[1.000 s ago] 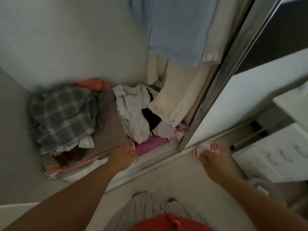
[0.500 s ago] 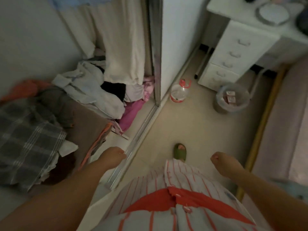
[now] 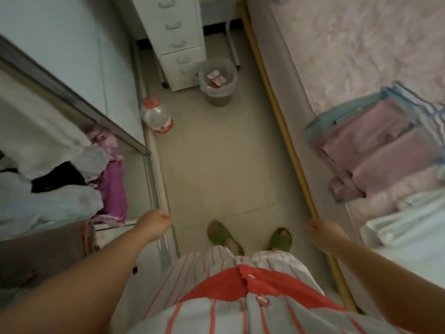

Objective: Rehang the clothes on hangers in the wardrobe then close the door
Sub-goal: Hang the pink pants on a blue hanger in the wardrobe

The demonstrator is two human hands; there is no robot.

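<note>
The open wardrobe sits at the left, its sliding door [image 3: 72, 51] pushed back and its metal floor track [image 3: 156, 203] running toward me. Inside lie loose clothes: a white garment [image 3: 50, 201], a black piece [image 3: 55, 177] and a purple one [image 3: 113, 186]. On the bed at the right rests a pile of pink, blue and striped clothes [image 3: 375, 145], with a white garment [image 3: 409, 225] nearer me. My left hand [image 3: 154, 224] hangs closed above the track, holding nothing. My right hand [image 3: 323, 238] is curled and empty beside the bed's yellow edge [image 3: 284, 131].
A plastic water jug with a red cap [image 3: 157, 116] stands on the floor by the wardrobe door. A bin [image 3: 218, 80] and a white drawer unit [image 3: 175, 37] stand ahead. My feet in green slippers [image 3: 224, 237] are on the narrow tiled strip between wardrobe and bed.
My view has swung right, from the wardrobe interior to the floor and the bed. Both hands have dropped back to my sides, away from the clothes pile and the jug.
</note>
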